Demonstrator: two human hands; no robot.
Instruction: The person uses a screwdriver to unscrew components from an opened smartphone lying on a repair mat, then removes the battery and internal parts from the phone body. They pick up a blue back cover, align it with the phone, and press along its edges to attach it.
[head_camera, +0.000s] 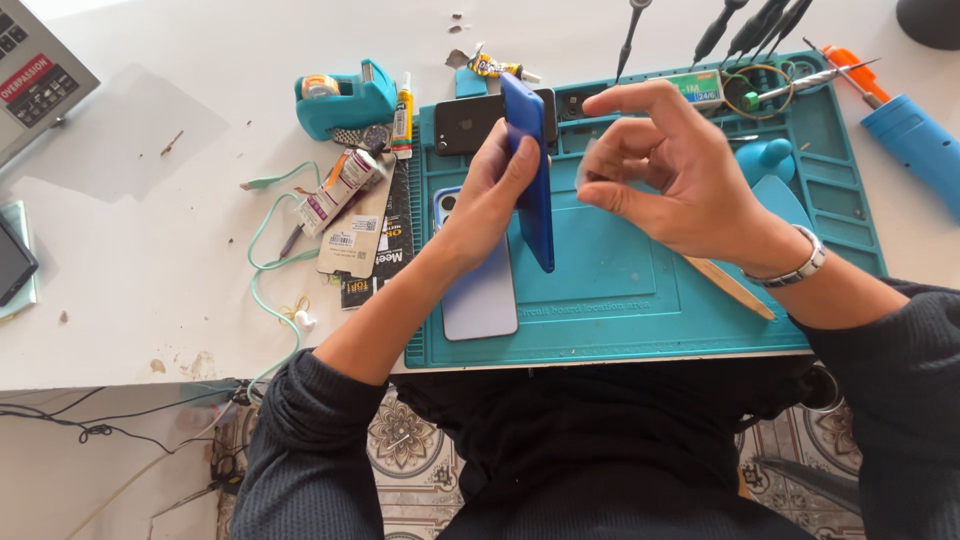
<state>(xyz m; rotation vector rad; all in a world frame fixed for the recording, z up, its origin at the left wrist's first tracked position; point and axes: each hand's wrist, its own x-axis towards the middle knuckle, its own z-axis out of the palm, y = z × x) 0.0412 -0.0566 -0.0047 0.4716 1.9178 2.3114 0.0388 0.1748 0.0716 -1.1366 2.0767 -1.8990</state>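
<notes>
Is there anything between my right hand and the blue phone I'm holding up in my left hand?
Nothing visible. The right hand hovers just right of the blue phone, which the left hand holds on edge above the teal mat; only open air separates them.

A white tabletop (150, 230), marked with small stains and crumbs, is seen from above in soft, even light. Below its front edge, a tiled floor (400, 450) with an ornate floral pattern is visible, and dark cables (90, 425) are trailed under the left side.
</notes>
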